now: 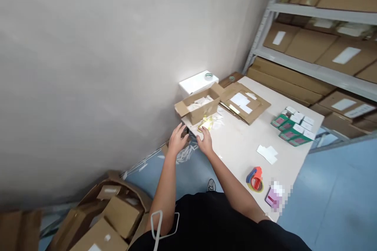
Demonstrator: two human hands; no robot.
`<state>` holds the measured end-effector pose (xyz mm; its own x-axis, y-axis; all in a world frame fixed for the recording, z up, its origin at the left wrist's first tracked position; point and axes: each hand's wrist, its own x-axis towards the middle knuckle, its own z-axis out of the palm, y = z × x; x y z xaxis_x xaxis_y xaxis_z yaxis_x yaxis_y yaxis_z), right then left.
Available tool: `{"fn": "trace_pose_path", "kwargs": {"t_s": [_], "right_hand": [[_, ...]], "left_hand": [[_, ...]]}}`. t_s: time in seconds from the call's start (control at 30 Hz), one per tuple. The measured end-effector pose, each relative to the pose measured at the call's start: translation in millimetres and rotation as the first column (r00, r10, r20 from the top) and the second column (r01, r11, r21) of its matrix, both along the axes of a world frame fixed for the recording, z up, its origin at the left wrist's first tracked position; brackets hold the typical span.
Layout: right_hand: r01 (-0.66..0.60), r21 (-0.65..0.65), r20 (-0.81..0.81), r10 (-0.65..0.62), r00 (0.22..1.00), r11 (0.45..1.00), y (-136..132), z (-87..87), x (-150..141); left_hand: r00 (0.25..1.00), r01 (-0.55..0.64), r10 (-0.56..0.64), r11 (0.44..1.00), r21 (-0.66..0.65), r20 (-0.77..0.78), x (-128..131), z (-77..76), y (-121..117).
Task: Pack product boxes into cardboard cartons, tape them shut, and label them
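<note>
Both arms reach forward near the corner of a white table [229,149]. My left hand [177,140] hovers past the table's left edge, fingers apart, holding nothing. Across from it, my right hand [205,141] is at the table edge, also with fingers apart and nothing in it. Just beyond my hands stands an open cardboard box [203,113] with white paper pieces [200,103] inside. Yellow and white scraps [209,122] lie beside that box, close to my right fingertips. White strips [185,155] are scattered on the floor below.
Flat cardboard [259,104] with white papers, green boxes [290,127], a white cutout [267,153], an orange tape dispenser [257,178] and a pink phone-like item [273,199] lie on the table. Shelves of cartons [309,45] stand right. A large carton of boxes [113,174] sits lower left.
</note>
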<state>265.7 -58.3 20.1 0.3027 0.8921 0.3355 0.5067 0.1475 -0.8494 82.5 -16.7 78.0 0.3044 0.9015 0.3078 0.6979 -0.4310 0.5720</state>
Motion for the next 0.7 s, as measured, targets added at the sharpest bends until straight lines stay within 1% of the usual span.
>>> {"fn": "trace_pose_path", "kwargs": {"t_s": [0.1, 0.2, 0.3, 0.37, 0.43, 0.5, 0.63, 0.7], "right_hand": [[0.122, -0.014, -0.016, -0.122, 0.992, 0.992, 5.8, 3.7, 59.6], [0.221, -0.021, -0.023, -0.222, 0.975, 0.975, 8.4, 13.3, 113.2], [0.296, -0.01, -0.025, -0.296, 0.955, 0.955, 7.7, 25.9, 158.3], [0.342, -0.007, -0.028, -0.342, 0.939, 0.94, 5.3, 33.2, 183.5], [0.394, -0.011, -0.03, -0.394, 0.919, 0.919, 1.8, 37.5, 205.4], [0.45, -0.016, -0.026, -0.451, 0.892, 0.893, -2.3, 38.3, 224.5], [0.576, -0.035, 0.001, -0.576, 0.817, 0.817, -12.8, 30.8, 254.8], [0.639, -0.054, 0.018, -0.64, 0.769, 0.767, -21.0, 25.1, 266.4]], "left_hand": [[0.989, 0.145, -0.145, 0.989, -0.003, -0.004, 67.4, 7.0, 22.5], [0.961, 0.277, -0.277, 0.961, -0.005, 0.001, 125.7, 17.5, 39.5], [0.925, 0.38, -0.38, 0.925, -0.013, 0.001, 173.9, 27.5, 54.1], [0.899, 0.437, -0.437, 0.899, -0.019, 0.001, 200.6, 30.2, 62.5], [0.869, 0.494, -0.494, 0.869, -0.03, 0.003, 224.0, 28.6, 70.0], [0.836, 0.548, -0.548, 0.835, -0.048, 0.01, 245.1, 23.3, 77.0], [0.762, 0.646, -0.646, 0.756, -0.101, 0.044, 288.4, 8.0, 92.0], [0.706, 0.707, -0.706, 0.696, -0.127, 0.058, 313.8, 1.6, 99.8]]}}
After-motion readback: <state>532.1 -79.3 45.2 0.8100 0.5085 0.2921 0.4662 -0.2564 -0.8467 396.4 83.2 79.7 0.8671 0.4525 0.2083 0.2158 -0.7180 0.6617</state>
